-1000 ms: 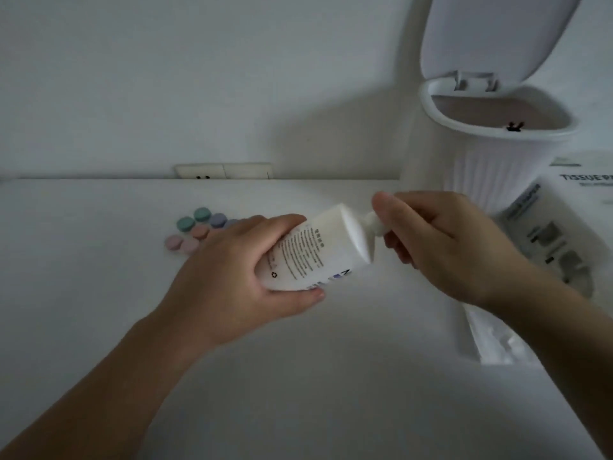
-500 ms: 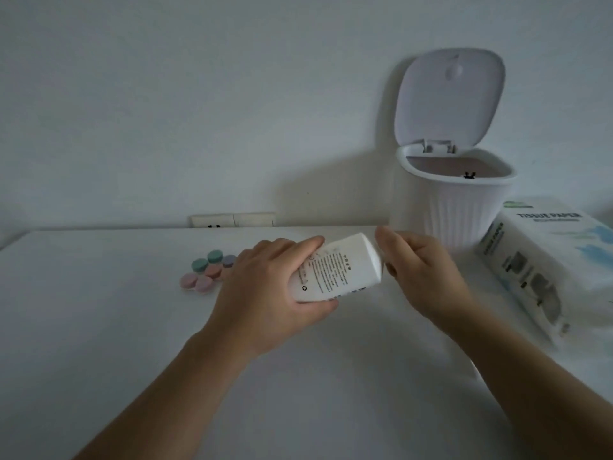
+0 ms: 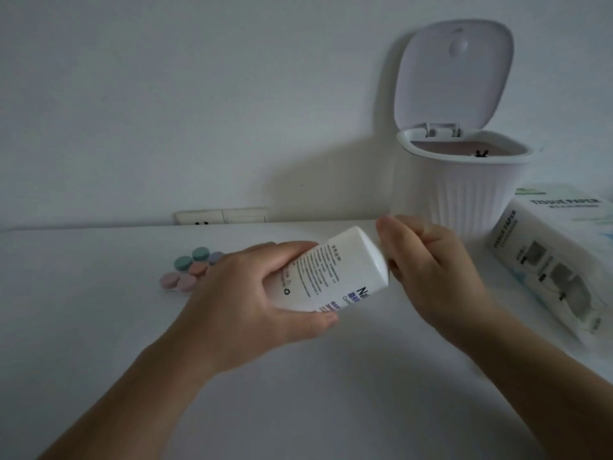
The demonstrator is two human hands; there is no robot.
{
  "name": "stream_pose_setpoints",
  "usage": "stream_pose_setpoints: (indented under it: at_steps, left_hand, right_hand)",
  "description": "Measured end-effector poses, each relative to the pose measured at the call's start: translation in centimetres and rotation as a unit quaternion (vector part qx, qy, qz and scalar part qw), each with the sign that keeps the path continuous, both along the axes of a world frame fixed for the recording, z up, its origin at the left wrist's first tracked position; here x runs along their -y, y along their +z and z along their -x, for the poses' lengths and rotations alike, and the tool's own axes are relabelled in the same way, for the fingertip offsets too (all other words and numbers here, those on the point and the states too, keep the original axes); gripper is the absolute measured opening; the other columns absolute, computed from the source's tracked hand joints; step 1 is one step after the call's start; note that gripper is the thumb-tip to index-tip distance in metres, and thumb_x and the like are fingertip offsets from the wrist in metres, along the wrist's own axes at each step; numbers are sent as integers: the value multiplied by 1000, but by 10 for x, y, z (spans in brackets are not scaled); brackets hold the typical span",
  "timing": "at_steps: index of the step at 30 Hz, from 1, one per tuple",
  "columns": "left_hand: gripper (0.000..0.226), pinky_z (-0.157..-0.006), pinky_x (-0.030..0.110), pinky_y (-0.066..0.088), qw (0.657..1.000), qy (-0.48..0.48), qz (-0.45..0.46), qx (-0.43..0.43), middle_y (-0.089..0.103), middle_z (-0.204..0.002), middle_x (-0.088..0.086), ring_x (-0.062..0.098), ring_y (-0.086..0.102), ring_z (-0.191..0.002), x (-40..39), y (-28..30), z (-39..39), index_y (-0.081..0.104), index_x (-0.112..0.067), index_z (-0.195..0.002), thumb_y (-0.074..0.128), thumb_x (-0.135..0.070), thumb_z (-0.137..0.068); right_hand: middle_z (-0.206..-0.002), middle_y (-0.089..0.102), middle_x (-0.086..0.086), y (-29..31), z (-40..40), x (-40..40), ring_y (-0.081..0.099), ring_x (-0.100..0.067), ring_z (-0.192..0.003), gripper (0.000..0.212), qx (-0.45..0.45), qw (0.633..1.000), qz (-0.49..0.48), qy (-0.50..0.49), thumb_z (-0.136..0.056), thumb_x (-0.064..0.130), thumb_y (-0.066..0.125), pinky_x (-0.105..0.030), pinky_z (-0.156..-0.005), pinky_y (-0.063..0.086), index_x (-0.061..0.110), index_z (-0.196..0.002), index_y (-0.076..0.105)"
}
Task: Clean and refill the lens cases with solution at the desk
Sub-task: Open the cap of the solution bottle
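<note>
Solution bottle (image 3: 331, 273) in left hand (image 3: 252, 303) grip, right hand (image 3: 431, 270) closed at cap

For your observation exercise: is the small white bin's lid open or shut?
Open. The lid stands upright on its rear hinge above the bin, leaving the rim and pinkish interior exposed.

You face a plain white wall (image 3: 166, 94) in dim, even light — a white desk (image 3: 83, 327) butts against it. A socket plate (image 3: 221, 216) sits just above the desk's back edge — a soft shadow falls to its right.
</note>
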State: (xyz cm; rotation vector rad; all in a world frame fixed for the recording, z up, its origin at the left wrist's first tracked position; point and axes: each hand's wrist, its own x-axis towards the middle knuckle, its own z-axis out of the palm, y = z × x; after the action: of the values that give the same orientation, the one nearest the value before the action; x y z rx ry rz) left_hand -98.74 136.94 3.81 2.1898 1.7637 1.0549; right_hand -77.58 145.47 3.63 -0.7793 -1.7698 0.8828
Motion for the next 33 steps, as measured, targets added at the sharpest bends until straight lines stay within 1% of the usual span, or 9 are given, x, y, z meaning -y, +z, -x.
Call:
stream_pose_setpoints:
  at_steps: [7, 9, 11, 17, 20, 23, 26, 29, 33]
  left_hand:
    - [62, -72, 4, 39, 1000, -1, 14, 13, 66, -109, -30, -9, 62, -103, -3, -1, 6, 54, -70, -113, 78, -69, -56]
    - [63, -69, 5, 37, 1000, 14, 14, -5, 64, -109, -29, -9, 60, -104, -3, -2, 9, 54, -68, -114, 77, -70, -56]
    - [64, -66, 8, 35, 999, 26, 13, -20, 63, -109, -30, -10, 58, -106, -3, -3, 11, 54, -67, -116, 75, -71, -56]
    - [63, -72, 7, 34, 999, 23, 9, -32, 61, -111, -32, -11, 56, -107, -5, -6, 11, 48, -74, -112, 74, -74, -55]
    - [62, -69, 7, 32, 998, 39, 6, -49, 60, -110, -34, -14, 54, -107, -5, -7, 10, 49, -73, -113, 73, -74, -55]
    - [65, -67, 12, 32, 998, 42, 7, -45, 61, -108, -33, -13, 56, -104, -5, -8, 10, 51, -69, -117, 73, -74, -56]
    - [66, -74, 21, 47, 999, 20, 20, -23, 63, -107, -29, -6, 60, -103, -7, -9, 9, 53, -66, -119, 75, -72, -57]
    - [64, -71, 16, 42, 999, 26, 14, -35, 62, -105, -29, -6, 59, -103, -7, -9, 11, 53, -65, -118, 75, -71, -58]
    - [64, -65, 7, 29, 996, 56, 17, -61, 60, -106, -33, -15, 55, -101, -5, -7, 9, 53, -65, -118, 75, -72, -58]
  right_hand:
    - [-65, 48, 4, 2, -12, -2, 43, -9, -61, 34, 47, 997, -2, 56, -88, 45, 51, -23, -60, 38, 15, -72, 50]
    - [-75, 56, 0, 5, -17, -1, 51, -11, -68, 18, 10, 994, 37, 107, -84, 25, 59, -22, -64, 44, 9, -91, 60]
    - [-81, 58, -5, 8, -20, -2, 54, -14, -71, 28, -33, 987, 65, 140, -80, 11, 57, -23, -66, 47, 5, -107, 62]
    - [-54, 55, -7, 3, -14, -5, 48, -12, -48, 30, -59, 997, 37, 15, -95, 24, 66, -17, -49, 40, 3, -74, 65]
    - [-70, 67, -8, 6, -20, -8, 59, -14, -61, 5, -53, 995, 60, 55, -85, 6, 72, -20, -58, 49, 9, -81, 72]
    - [-98, 71, -9, 7, -23, -9, 65, -14, -83, 26, -51, 992, 69, 95, -75, 7, 69, -22, -72, 54, 16, -99, 73]
    - [-79, 69, -11, 8, -20, -8, 60, -14, -67, 9, -85, 993, 59, 61, -87, 11, 71, -18, -62, 50, 3, -92, 71]
    - [-55, 59, -9, 3, -21, -11, 49, -11, -47, 22, -60, 997, 41, 17, -93, 16, 65, -16, -48, 41, -1, -79, 69]
    - [-76, 69, -12, 8, -25, -10, 61, -17, -67, 8, -55, 994, 66, 62, -84, 2, 72, -25, -64, 50, 8, -88, 73]
